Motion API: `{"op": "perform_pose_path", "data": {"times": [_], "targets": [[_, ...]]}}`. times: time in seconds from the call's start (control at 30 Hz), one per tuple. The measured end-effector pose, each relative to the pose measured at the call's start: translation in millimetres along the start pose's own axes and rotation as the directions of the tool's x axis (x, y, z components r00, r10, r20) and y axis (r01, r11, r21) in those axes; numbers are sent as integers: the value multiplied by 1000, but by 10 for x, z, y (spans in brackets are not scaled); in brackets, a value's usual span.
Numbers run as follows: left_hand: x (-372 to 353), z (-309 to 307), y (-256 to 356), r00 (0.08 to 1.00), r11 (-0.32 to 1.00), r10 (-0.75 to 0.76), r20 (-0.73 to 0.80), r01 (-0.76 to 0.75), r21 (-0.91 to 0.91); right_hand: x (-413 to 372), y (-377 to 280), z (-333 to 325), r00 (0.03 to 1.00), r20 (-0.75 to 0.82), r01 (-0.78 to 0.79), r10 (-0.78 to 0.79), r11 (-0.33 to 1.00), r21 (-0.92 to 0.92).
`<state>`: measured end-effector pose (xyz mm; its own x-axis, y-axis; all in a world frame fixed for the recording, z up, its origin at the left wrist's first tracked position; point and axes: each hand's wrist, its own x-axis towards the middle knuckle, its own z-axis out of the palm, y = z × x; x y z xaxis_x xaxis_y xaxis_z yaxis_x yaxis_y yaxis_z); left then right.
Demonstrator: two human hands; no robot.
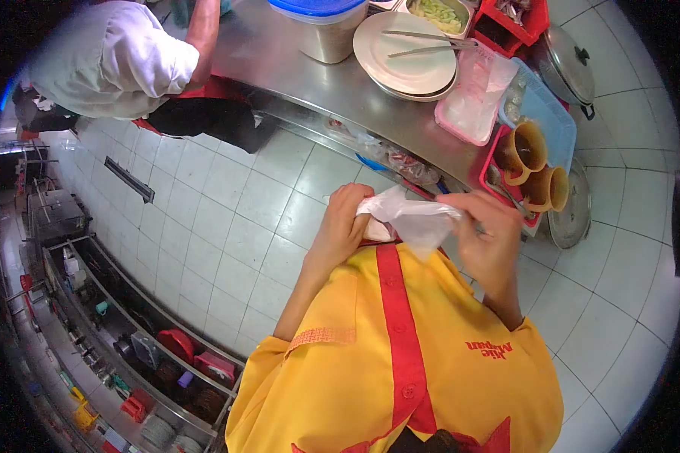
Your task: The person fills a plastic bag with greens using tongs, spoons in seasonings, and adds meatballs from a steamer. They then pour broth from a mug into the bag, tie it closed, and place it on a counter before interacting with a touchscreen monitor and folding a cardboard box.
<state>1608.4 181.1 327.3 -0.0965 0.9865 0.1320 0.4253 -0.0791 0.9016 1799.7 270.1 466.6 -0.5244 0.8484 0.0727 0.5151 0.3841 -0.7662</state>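
Observation:
A thin translucent plastic bag [419,221] is stretched between my two hands, in front of my yellow shirt. My left hand [345,219] has its fingers closed round the bag's left end, where a whitish bundle shows under the fingers. My right hand [489,230] pinches the bag's other end between thumb and fingers. What lies inside the bundle is too unclear to tell.
A steel counter [310,94] ahead holds a blue-lidded tub [326,30], plates [404,57] with tongs, a pink tray [472,102], a blue basket [555,124] and brown mugs [523,155]. Another person [113,60] stands at upper left. Shelving [91,302] runs along the lower left.

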Motion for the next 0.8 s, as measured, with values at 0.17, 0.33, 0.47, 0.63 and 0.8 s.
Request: {"op": "perform_pose_path", "data": {"times": [0.17,0.33,0.47,0.63,0.8], "targets": [[26,-3,31,998,997,-59,-12,58,-44,-28,82,-307,986,-158,43,-52,997,-61],[0,-134,104,876,724,-481,9,404,-559,61,277,-798,617,-771,179,-157,982,-57],[27,-121,228,759,338,-649,54,350,-874,10,516,-838,899,-434,151,60,888,434],[53,-49,288,890,362,-418,184,349,-865,286,213,257,961,-15,272,-276,934,232],[-25,0,248,910,719,-409,67,367,-590,100,259,774,936,197,286,-293,956,67]]}}
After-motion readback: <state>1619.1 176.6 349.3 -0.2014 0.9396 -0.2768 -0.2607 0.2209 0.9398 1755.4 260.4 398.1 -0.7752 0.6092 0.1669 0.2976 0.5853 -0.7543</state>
